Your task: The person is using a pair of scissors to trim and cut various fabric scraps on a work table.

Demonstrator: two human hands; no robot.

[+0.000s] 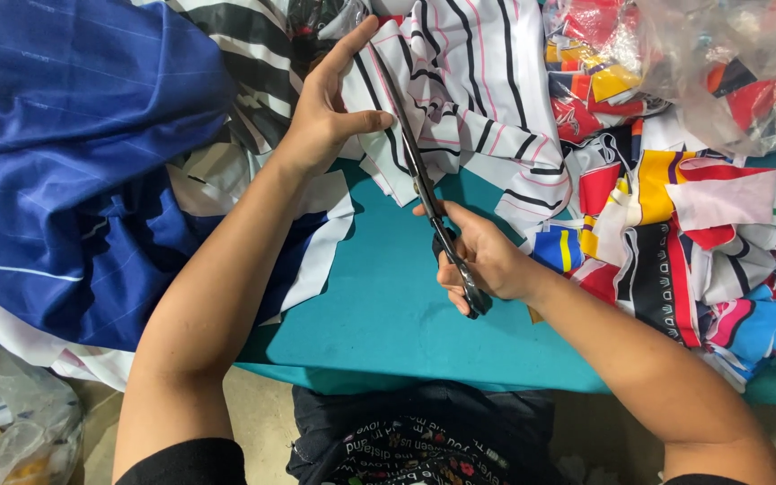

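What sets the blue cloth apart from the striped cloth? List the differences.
The blue cloth is dark blue with thin pale lines; the striped cloth is white with black and pink stripes. The blue cloth lies untouched in a heap at the left; the striped cloth is held by the left hand and meets the scissors in the right hand. Both rest on the teal table.

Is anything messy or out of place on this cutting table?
Nothing looks damaged. The scissors in the right hand cut striped fabric that the left hand holds. Colourful scraps lie heaped loosely at right, and blue cloth is bunched at left.
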